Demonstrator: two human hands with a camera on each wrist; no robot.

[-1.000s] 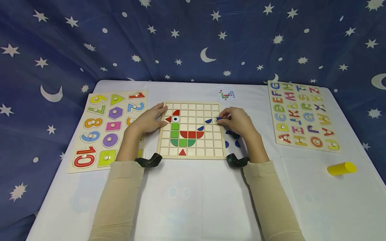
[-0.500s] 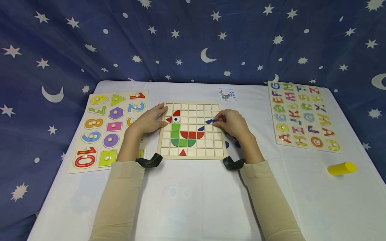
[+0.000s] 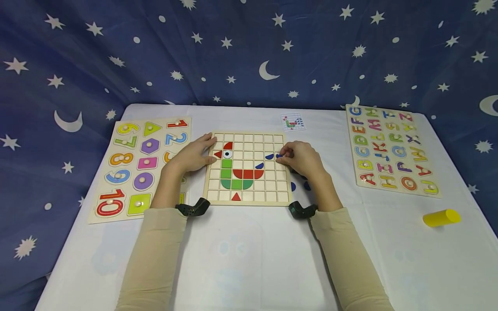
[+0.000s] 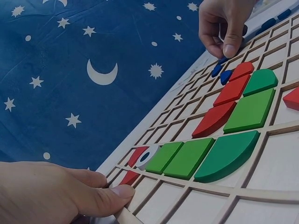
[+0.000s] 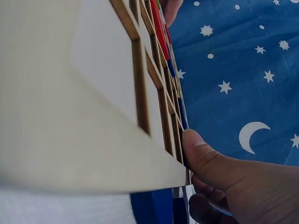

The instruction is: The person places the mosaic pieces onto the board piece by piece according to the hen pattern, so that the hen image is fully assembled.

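Note:
A wooden grid board [image 3: 258, 191] holds coloured pieces in a bird-like figure: a round-eye tile [image 3: 227, 154], green squares [image 3: 226, 164], red squares [image 3: 247, 174] and a loose-standing red triangle [image 3: 235, 197]. My left hand [image 3: 191, 153] rests along its left edge, thumb and fingers spread on the rim. At the right edge my right hand [image 3: 301, 157] pinches a small blue piece [image 3: 279, 156] between thumb and fingers, over a cell in the last column. Two blue curved pieces [image 3: 269, 157] lie in cells left of it. In the right wrist view, the held piece is mostly hidden.
More blue pieces [image 3: 293, 186] lie on the table right of the board, partly under my right wrist. A pattern card [image 3: 293, 122] lies behind it. A number puzzle [image 3: 132, 172] is at left, an alphabet puzzle [image 3: 389, 151] and a yellow cylinder [image 3: 441, 217] at right.
My right hand has moved slightly left and down with the blue piece, from the board's right rim onto the last column, then shifted slightly right. My left hand has stayed put.

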